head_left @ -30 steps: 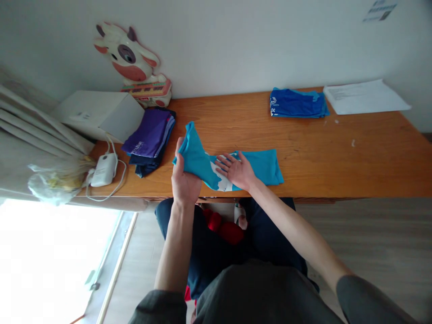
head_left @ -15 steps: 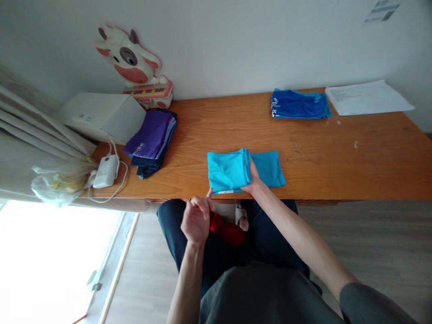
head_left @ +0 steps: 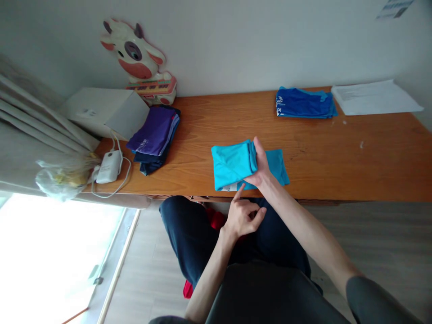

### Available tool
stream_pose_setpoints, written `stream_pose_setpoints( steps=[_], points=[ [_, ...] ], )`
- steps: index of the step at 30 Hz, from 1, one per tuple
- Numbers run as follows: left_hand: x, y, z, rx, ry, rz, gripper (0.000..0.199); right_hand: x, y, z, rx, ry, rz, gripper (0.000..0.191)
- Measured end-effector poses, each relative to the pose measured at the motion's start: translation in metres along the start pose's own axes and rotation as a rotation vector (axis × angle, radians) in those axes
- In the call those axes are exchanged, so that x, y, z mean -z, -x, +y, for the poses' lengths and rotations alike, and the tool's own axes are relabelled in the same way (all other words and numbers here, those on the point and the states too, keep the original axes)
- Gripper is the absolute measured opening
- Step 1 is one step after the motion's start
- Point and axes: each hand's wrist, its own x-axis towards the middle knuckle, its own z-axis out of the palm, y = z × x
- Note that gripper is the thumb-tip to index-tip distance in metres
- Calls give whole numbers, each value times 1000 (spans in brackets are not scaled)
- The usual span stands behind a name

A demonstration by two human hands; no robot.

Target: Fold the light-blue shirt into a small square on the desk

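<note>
A turquoise folded garment (head_left: 232, 165) lies near the front edge of the table, with a white patch showing at its lower edge. My right hand (head_left: 261, 168) grips the right side of this folded bundle, thumb up along its end and the other fingers partly hidden beneath. More turquoise cloth (head_left: 279, 167) spreads flat to the right, behind my wrist; whether it joins the bundle cannot be made out. Just in front of the table edge is my left hand (head_left: 243, 216), holding nothing, its index finger stretched toward the white patch and its other fingers loosely bent.
Purple and dark folded clothes (head_left: 155, 135) are stacked at the left, beside a white box (head_left: 108, 110), a cow-shaped toy keyboard (head_left: 138, 63) and a white adapter with cables (head_left: 110, 166). Blue folded clothes (head_left: 305, 103) and white papers (head_left: 374, 97) lie at the back right.
My left hand has moved right, from the bundle's left corner to below its right part. My right thumb has risen, and the bundle's right end is tilted up slightly.
</note>
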Motion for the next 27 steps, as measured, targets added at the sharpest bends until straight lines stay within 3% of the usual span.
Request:
stream_pose_setpoints(
  steps=[4,9,15,20,23,27],
  points=[
    [4,-13,-3,72,-50,97,58,-1,-1,-8,24,40,36,54],
    [9,-11,-11,219,-81,211,66,13,9,-22,67,152,96,51],
    [7,-9,-12,230,-117,161,65,42,22,-37,147,261,142,59],
    [6,-8,-13,237,-125,157,66,68,37,-27,70,363,188,66],
    [6,-6,-16,232,-110,151,67,76,53,-21,77,556,227,63],
    [7,-2,-20,210,-104,129,67,86,67,-20,335,1087,215,93]
  ],
)
